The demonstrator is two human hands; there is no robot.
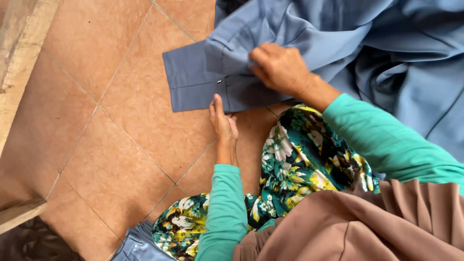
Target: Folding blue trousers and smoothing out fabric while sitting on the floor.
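Seen from above, a person sits on a terracotta tile floor (121, 125) with a blue-grey garment (338, 38) spread ahead. One sleeve of it runs left across the tiles, ending in a flat cuff (191, 82) that carries a small pale button (219, 81) near its seam. The right hand (278, 67) lies on the sleeve just right of the cuff, fingers curled and pinching a fold of the cloth. The left hand (222, 121) sits at the cuff's lower edge, flat and released, fingers together and stretched forward; its fingertips touch the edge of the fabric just below the button, palm down on the tile. Both arms are in teal sleeves (386, 140). A floral cloth (299, 159) in green, yellow and white covers the lap between the arms, and a pleated brown cloth (367, 227) fills the lower right. The bulk of the garment lies bunched at upper right, well past the hands. A pale wooden plank (19, 53) runs along the left edge, and a second piece of wood (19, 212) juts in at lower left. More blue cloth (137, 246) shows at the bottom edge.
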